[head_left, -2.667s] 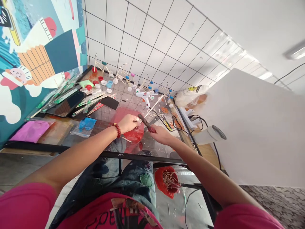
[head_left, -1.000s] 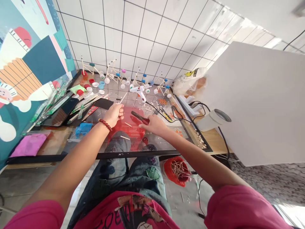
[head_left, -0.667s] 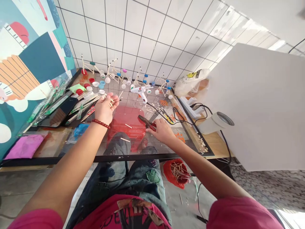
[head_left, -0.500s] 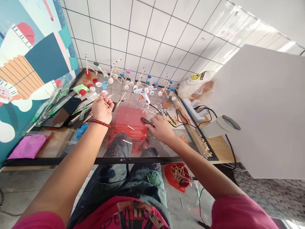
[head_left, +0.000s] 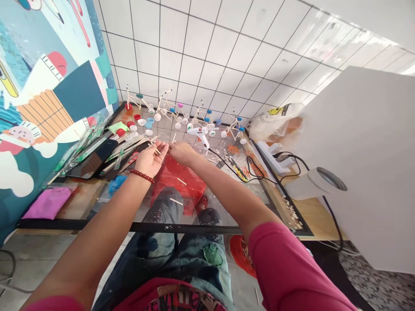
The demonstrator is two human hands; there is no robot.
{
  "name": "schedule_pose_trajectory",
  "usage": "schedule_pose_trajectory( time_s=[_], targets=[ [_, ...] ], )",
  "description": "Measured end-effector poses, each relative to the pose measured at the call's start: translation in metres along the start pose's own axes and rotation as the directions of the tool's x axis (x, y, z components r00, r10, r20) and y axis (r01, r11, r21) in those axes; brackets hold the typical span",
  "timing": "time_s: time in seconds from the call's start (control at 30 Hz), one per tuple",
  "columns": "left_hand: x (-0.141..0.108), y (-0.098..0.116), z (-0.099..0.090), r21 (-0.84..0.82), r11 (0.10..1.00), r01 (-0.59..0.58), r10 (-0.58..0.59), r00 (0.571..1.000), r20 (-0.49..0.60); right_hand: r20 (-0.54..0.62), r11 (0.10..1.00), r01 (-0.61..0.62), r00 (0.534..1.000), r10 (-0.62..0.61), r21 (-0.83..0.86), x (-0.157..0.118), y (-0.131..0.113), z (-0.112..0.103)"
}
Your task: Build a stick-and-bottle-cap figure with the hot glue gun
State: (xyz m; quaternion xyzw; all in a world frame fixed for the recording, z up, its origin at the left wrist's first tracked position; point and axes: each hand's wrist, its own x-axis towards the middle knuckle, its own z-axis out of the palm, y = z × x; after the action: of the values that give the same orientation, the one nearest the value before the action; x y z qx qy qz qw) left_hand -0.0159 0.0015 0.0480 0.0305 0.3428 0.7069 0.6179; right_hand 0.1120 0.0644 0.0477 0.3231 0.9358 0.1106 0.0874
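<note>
My left hand [head_left: 151,159], palm turned up and a red bead bracelet at the wrist, holds short wooden sticks [head_left: 157,150] in its curled fingers. Right at its fingertips, my right hand [head_left: 180,153] is closed; what its fingers grip is hidden. A pale stick [head_left: 174,138] stands out just beyond the right hand. Two cut stick pieces [head_left: 182,181] lie on the glass tabletop nearer to me. Behind the hands lies a white glue gun [head_left: 200,134] with its cord. The dark-handled tool is not visible now.
Along the tiled wall stand several stick-and-bottle-cap models [head_left: 194,116]. Loose caps [head_left: 142,122] and long sticks lie at left, with a pink packet [head_left: 48,203] in front. At right are a power strip [head_left: 275,157], a container [head_left: 313,183] and wood scraps [head_left: 292,214].
My right hand has moved left and away from me, from beside the dark-handled tool's earlier spot to my left hand. The left hand has turned its palm further up. The view has shifted slightly.
</note>
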Motion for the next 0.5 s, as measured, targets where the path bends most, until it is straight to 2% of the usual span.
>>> schedule_pose_trajectory(
  time_s=[0.17,0.27,0.3,0.33,0.4,0.47,0.5],
  targets=[
    [-0.004,-0.004,-0.002,0.164,0.986,0.032,-0.043,0.997,0.065,0.027,0.986,0.158,0.987,-0.157,-0.059,-0.026,0.002,-0.002],
    [-0.010,-0.009,-0.004,0.259,0.966,0.016,-0.058,0.986,0.155,0.040,0.967,0.250,0.968,-0.249,-0.045,-0.058,-0.004,-0.002],
    [-0.012,-0.012,-0.005,0.290,0.957,0.022,-0.079,0.979,0.187,0.033,0.970,0.243,0.970,-0.243,-0.020,-0.070,-0.007,-0.002],
    [-0.016,-0.015,-0.005,0.323,0.946,0.034,-0.109,0.970,0.217,0.011,0.979,0.204,0.979,-0.204,0.018,-0.083,-0.010,-0.001],
    [-0.023,-0.021,-0.004,0.385,0.921,0.065,-0.179,0.947,0.268,-0.129,0.991,0.030,0.992,-0.013,0.129,-0.106,-0.015,0.002],
    [-0.030,-0.028,-0.003,0.415,0.906,0.079,-0.223,0.924,0.312,-0.294,0.961,-0.091,0.940,0.170,0.263,-0.121,-0.018,0.006],
    [-0.032,-0.031,-0.002,0.422,0.903,0.084,-0.239,0.912,0.332,-0.376,0.933,-0.137,0.888,0.264,0.333,-0.126,-0.020,0.008]
  ],
)
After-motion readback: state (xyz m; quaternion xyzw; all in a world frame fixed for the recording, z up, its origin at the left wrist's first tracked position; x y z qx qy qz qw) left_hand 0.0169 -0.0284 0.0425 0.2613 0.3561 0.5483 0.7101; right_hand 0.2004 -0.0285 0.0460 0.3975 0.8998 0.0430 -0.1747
